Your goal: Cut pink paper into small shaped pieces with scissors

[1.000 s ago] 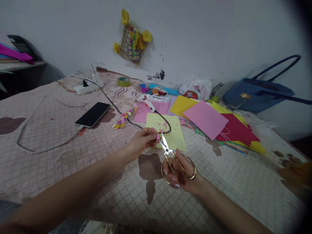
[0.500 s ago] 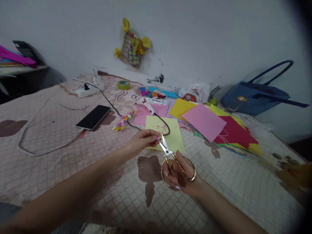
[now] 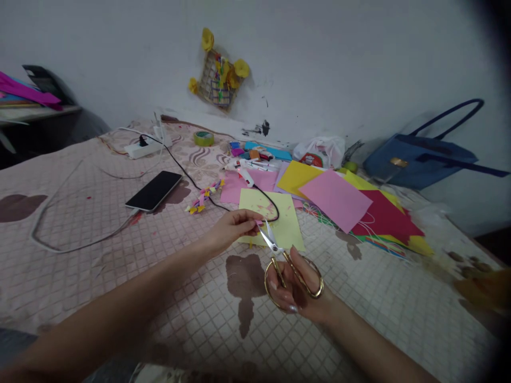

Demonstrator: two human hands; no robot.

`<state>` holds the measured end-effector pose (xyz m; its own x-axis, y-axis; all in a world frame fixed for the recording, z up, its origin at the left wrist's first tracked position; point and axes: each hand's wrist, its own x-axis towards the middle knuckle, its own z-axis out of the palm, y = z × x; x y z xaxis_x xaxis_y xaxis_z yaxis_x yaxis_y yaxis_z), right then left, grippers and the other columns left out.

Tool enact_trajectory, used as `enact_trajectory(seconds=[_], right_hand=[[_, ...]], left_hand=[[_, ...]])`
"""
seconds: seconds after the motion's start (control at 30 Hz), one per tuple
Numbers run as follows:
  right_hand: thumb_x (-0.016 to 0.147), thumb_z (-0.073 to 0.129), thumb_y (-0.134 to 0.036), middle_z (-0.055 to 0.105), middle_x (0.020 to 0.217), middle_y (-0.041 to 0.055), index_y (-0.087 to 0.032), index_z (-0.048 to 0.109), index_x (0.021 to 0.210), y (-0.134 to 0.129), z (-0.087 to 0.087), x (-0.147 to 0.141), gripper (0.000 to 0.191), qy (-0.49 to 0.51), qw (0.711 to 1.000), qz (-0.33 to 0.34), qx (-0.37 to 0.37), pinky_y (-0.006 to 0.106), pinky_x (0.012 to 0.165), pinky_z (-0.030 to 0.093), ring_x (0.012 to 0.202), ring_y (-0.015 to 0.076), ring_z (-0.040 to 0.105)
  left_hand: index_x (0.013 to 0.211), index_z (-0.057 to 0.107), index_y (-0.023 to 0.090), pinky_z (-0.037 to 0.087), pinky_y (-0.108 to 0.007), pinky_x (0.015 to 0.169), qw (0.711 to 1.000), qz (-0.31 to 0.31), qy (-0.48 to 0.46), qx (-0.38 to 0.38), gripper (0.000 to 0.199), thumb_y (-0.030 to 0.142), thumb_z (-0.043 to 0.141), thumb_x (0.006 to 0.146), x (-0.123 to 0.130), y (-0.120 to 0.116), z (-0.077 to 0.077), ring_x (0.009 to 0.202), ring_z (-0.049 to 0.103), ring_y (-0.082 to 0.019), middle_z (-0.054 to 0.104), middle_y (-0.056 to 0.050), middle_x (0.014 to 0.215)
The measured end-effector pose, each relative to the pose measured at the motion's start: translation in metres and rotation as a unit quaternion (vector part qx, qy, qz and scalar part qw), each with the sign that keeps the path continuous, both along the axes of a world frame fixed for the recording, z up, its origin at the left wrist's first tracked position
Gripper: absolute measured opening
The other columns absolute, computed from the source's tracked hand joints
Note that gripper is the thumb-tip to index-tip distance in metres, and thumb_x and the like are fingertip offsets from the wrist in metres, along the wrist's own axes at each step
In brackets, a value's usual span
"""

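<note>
Between the fingertips of my left hand (image 3: 235, 227) is a small pink paper piece (image 3: 258, 222), mostly hidden by the fingers. My right hand (image 3: 297, 287) is closed around the gold handles of a pair of scissors (image 3: 274, 248). The blades stand apart, their tips close to the pink piece. Under them lies a pale yellow sheet (image 3: 289, 213) with small pink scraps on it. A braided strip of pink, yellow and purple paper (image 3: 205, 197) rests left of that sheet.
Behind the hands, a white glue gun (image 3: 245, 176) trails a black cord. Coloured sheets (image 3: 335, 199) spread to the right, near a blue handbag (image 3: 419, 159). At left lie a tablet (image 3: 155, 191) on a white cable and a power strip (image 3: 146, 148). Green tape (image 3: 204, 138) sits farther back.
Both hands stay in nearly the same place. The pink piece and scissor tips have shifted slightly against each other. The whole view has moved a little.
</note>
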<state>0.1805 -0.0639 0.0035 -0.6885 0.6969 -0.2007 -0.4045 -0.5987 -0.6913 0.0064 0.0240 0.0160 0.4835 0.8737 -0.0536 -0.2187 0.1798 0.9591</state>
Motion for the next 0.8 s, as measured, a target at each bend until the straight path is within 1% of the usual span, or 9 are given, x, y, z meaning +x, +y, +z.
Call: enact_trajectory(seconds=[0.27, 0.4, 0.6, 0.73, 0.8], right_hand=[[0.082, 0.012, -0.061, 0.038, 0.043, -0.0031, -0.012, 0.054, 0.067, 0.0001, 0.0037, -0.0011, 0.066, -0.006, 1.000, 0.000, -0.002, 0.019, 0.034, 0.023, 0.033, 0.0064, 0.034], [0.083, 0.011, -0.060, 0.038, 0.043, -0.0031, -0.012, 0.053, 0.068, 0.0003, 0.0031, -0.0004, 0.066, 0.001, 1.000, 0.002, -0.007, 0.019, 0.034, 0.022, 0.033, 0.0063, 0.033], [0.083, 0.012, -0.061, 0.037, 0.044, -0.0032, -0.013, 0.054, 0.068, 0.0011, 0.0027, 0.0005, 0.066, -0.002, 1.000, 0.002, -0.012, 0.019, 0.036, 0.023, 0.034, 0.0067, 0.033], [0.084, 0.010, -0.058, 0.037, 0.044, -0.0031, -0.012, 0.054, 0.068, 0.0021, 0.0033, -0.0009, 0.065, -0.002, 1.000, -0.003, -0.007, 0.019, 0.036, 0.023, 0.034, 0.0068, 0.033], [0.084, 0.010, -0.057, 0.037, 0.044, -0.0029, -0.012, 0.054, 0.068, 0.0018, 0.0037, -0.0021, 0.065, -0.007, 1.000, -0.006, -0.003, 0.019, 0.035, 0.022, 0.034, 0.0067, 0.033]], left_hand=[[0.090, 0.060, 0.012, 0.044, -0.020, 0.069, 0.999, 0.004, 0.029, 0.037, 0.017, 0.017, 0.056, 0.074, -0.0004, 0.0013, -0.0015, 0.074, 0.054, -0.009, 0.059, -0.005, 0.089], [0.092, 0.059, 0.012, 0.044, -0.021, 0.069, 0.998, 0.001, 0.036, 0.043, 0.019, 0.016, 0.056, 0.074, -0.0007, 0.0020, -0.0029, 0.073, 0.053, -0.008, 0.059, -0.004, 0.088], [0.090, 0.059, 0.011, 0.043, -0.021, 0.067, 0.997, -0.008, 0.044, 0.061, 0.018, 0.016, 0.057, 0.072, -0.0006, -0.0001, 0.0011, 0.072, 0.053, -0.008, 0.059, -0.005, 0.087], [0.090, 0.059, 0.011, 0.043, -0.022, 0.067, 0.997, -0.022, 0.037, 0.068, 0.018, 0.020, 0.055, 0.075, 0.0005, -0.0027, 0.0038, 0.074, 0.053, -0.009, 0.059, -0.005, 0.086], [0.090, 0.058, 0.011, 0.043, -0.021, 0.066, 0.997, -0.019, 0.031, 0.068, 0.019, 0.024, 0.055, 0.075, 0.0014, -0.0041, 0.0028, 0.072, 0.053, -0.009, 0.058, -0.005, 0.085]])
